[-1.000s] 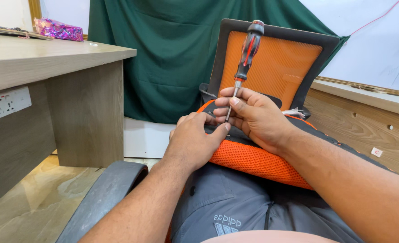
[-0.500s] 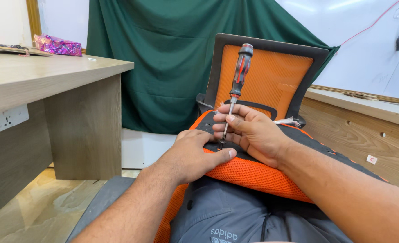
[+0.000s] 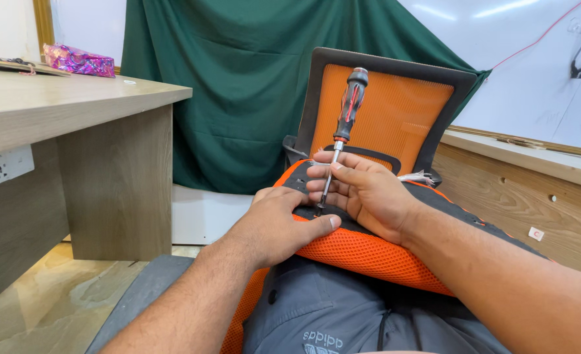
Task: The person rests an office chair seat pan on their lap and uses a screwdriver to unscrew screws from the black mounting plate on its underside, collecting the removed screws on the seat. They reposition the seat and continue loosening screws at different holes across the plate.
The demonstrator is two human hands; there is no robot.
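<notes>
An orange mesh office chair lies across my lap, its seat (image 3: 369,252) under my hands and its black-framed backrest (image 3: 395,111) standing upright behind. My right hand (image 3: 362,190) pinches the metal shaft of a black-and-red screwdriver (image 3: 349,105), which stands nearly upright with its tip on the black plate of the seat. My left hand (image 3: 284,223) rests flat on the seat's edge, thumb stretched toward the screwdriver tip. The tip itself sits between my two hands.
A wooden desk (image 3: 74,118) stands at the left with a wall socket (image 3: 2,167) on its side and a pink wrapped packet (image 3: 77,60) on top. A green curtain (image 3: 238,85) hangs behind. A wooden ledge (image 3: 533,157) runs along the right wall.
The view has shifted slightly, and the screwdriver has dropped lower and come a little more upright. Both hands keep their hold on the seat and the shaft.
</notes>
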